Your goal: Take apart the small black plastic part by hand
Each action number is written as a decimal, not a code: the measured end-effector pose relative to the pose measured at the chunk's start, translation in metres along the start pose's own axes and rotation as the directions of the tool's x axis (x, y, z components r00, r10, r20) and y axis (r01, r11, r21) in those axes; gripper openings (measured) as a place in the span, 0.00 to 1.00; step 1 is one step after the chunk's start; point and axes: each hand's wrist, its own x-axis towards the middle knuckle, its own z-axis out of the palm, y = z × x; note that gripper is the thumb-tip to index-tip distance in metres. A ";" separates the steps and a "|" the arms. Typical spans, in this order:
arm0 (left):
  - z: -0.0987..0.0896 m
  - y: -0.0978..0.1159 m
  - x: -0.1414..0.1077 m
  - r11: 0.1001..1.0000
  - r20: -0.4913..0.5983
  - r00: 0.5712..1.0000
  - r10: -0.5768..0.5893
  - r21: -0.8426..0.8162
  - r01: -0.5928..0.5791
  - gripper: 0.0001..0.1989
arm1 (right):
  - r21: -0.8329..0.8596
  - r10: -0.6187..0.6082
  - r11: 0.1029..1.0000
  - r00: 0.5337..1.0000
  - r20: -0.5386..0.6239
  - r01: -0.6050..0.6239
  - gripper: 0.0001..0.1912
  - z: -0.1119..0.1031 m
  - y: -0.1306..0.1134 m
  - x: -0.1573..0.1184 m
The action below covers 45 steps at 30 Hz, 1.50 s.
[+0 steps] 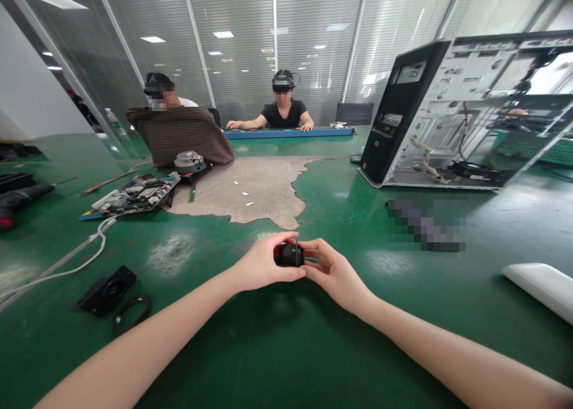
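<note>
In the middle of the view, above the green table, a small black cylindrical part [290, 254] that looks like a lens barrel is held between both hands. My left hand [264, 263] wraps round its left side, thumb below and fingers above. At its right end, the fingertips and thumb of my right hand [333, 271] close on the rim. Its left end is partly hidden inside my left hand. To the left on the table lie a black square housing with a round opening [111, 286] and a black ring [131, 313].
A circuit board with components [134, 195] and a white cable [99, 242] are at left. An open computer case [405, 116] stands at right, near a dark blurred strip [423, 225] and a white object [541, 286]. Two people sit across the table, one behind a brown cloth-covered object [179, 134].
</note>
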 end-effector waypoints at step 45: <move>0.006 -0.002 -0.014 0.997 0.122 0.989 0.077 -0.014 -0.076 0.35 | -0.190 -0.140 0.971 0.989 0.050 0.147 0.14 -0.006 0.000 -0.007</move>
